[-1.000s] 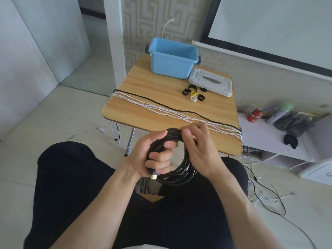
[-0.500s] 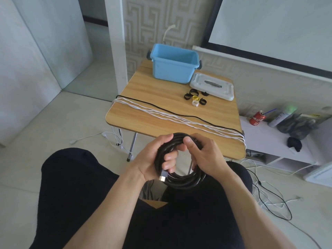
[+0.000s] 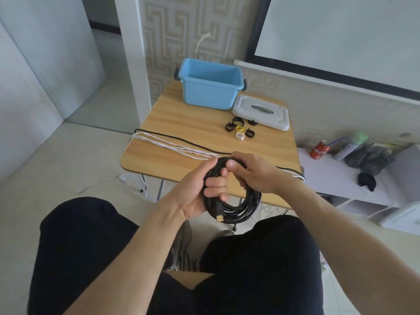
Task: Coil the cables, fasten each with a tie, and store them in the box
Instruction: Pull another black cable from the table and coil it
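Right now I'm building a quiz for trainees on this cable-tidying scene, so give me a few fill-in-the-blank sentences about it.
1. Both hands hold a coil of ____ cable.
2. The lid lies on the table, to the right of the ____ box.
3. Among the ties, one is white, one is ____ and the others are black.
4. The left hand and the right hand hold the coil with no ____ around it yet.

Missing words: black; blue; yellow; tie

Table point(image 3: 181, 123) – smooth wood-grain top; box point(image 3: 208, 94) – matt blue plastic; coiled cable point(image 3: 236, 208) – slightly glossy black sheath
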`<state>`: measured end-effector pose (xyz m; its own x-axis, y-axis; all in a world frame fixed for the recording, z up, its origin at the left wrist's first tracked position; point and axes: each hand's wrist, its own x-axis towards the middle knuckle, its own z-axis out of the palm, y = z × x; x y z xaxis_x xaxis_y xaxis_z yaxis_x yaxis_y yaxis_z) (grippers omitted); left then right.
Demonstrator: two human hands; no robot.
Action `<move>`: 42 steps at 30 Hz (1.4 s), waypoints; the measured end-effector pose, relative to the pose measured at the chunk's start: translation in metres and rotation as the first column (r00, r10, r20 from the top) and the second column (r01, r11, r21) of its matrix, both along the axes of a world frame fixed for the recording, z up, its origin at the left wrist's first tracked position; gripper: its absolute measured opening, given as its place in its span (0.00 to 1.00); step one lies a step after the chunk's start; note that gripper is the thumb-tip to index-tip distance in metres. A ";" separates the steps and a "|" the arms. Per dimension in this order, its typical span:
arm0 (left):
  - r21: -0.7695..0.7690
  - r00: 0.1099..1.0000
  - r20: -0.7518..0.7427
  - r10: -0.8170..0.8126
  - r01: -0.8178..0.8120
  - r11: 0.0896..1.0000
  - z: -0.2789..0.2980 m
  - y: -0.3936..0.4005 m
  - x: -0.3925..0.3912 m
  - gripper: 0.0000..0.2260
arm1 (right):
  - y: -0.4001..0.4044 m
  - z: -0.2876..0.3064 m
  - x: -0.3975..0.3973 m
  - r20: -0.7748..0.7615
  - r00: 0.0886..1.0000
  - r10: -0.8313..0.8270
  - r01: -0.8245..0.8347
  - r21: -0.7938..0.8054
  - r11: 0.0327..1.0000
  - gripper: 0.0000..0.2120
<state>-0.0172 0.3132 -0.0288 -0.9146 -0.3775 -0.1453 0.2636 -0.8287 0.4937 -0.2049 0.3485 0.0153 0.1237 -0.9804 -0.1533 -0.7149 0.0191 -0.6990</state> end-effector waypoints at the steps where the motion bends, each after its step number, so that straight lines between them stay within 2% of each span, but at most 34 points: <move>1: 0.002 0.998 0.048 0.035 -0.035 0.999 0.003 -0.003 -0.003 0.16 | -0.005 -0.002 -0.001 -0.029 1.000 0.005 -0.005 -0.004 1.000 0.19; 4: 0.036 0.987 0.114 0.117 -0.121 0.992 0.004 -0.012 -0.010 0.17 | -0.026 -0.005 -0.009 -0.078 0.995 -0.058 0.055 -0.044 0.998 0.25; 6: 0.112 0.980 0.129 0.149 -0.164 0.980 0.000 -0.018 -0.013 0.18 | -0.047 -0.005 -0.024 -0.116 0.976 -0.186 0.179 -0.072 0.981 0.20; 8: 0.191 0.974 0.139 0.180 -0.205 0.960 -0.007 -0.024 -0.013 0.20 | -0.071 -0.003 -0.044 -0.263 0.918 -0.296 0.297 -0.037 0.954 0.12; 10: 0.235 0.970 0.133 0.201 -0.228 0.945 -0.012 -0.029 -0.012 0.20 | -0.093 -0.003 -0.064 -0.432 0.821 -0.372 0.401 -0.026 0.916 0.14; 12: 0.262 0.968 0.136 0.209 -0.239 0.935 -0.014 -0.034 -0.011 0.20 | -0.111 -0.009 -0.082 -0.505 0.744 -0.437 0.479 -0.053 0.876 0.15; 14: 0.279 0.968 0.140 0.206 -0.239 0.930 -0.015 -0.037 -0.011 0.20 | -0.126 -0.023 -0.091 -0.560 0.709 -0.430 0.501 -0.030 0.865 0.20; 18: 0.292 0.965 0.147 0.218 -0.253 0.922 -0.014 -0.041 -0.011 0.19 | -0.146 -0.069 -0.105 -0.500 0.767 -0.402 0.491 0.054 0.870 0.26; 24: 0.281 0.957 0.157 0.243 -0.279 0.918 -0.012 -0.053 -0.014 0.17 | -0.164 -0.090 -0.117 -0.473 0.712 -0.520 0.520 -0.143 0.842 0.14; 27: 0.288 0.954 0.149 0.261 -0.294 0.911 -0.011 -0.059 -0.018 0.17 | -0.172 -0.090 -0.122 -0.491 0.713 -0.500 0.533 -0.083 0.842 0.10; 32: 0.311 0.960 0.130 0.247 -0.276 0.909 -0.014 -0.061 -0.022 0.20 | -0.183 -0.075 -0.127 -0.519 0.718 -0.464 0.580 0.078 0.811 0.12; 36: 0.329 0.960 0.114 0.255 -0.279 0.902 -0.017 -0.064 -0.025 0.20 | -0.191 -0.066 -0.122 -0.525 0.705 -0.477 0.604 0.091 0.792 0.17; 40: 0.355 0.958 0.089 0.271 -0.285 0.890 -0.018 -0.064 -0.030 0.18 | -0.190 -0.068 -0.115 -0.600 0.699 -0.389 0.577 0.152 0.802 0.14; 42: 0.365 0.958 0.076 0.278 -0.286 0.886 -0.018 -0.065 -0.032 0.17 | -0.189 -0.070 -0.114 -0.605 0.686 -0.403 0.585 0.131 0.800 0.12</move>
<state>-0.0490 0.2478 -0.0464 -0.7729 -0.5343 -0.3422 0.5061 -0.8445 0.1754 -0.3188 0.1592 -0.0548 -0.5549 -0.7665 -0.3234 -0.7814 0.6136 -0.1136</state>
